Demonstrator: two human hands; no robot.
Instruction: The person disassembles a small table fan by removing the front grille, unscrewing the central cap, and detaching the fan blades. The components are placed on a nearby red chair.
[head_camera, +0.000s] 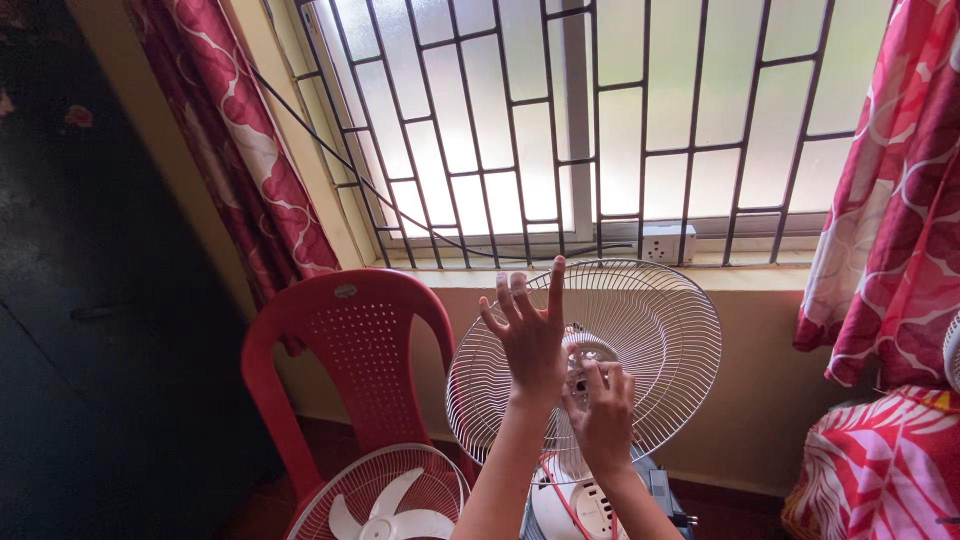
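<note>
Sunlit behind its barred window (560, 130), the room frames a fan stripped partway down. The right hand (603, 418) pinches its fingers at the motor hub (583, 362) in the rear wire guard (660, 330), while the left hand (530, 335) is spread open, holding nothing. Front guard with the white blades (385, 500) already lies off (against the red chair (350, 340)); the rear guard seems still mounted.

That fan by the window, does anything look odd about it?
Yes. The fan shows only its rear wire guard, no blades. The front guard with white blades lies on the red chair. Both hands work at the hub.
</note>
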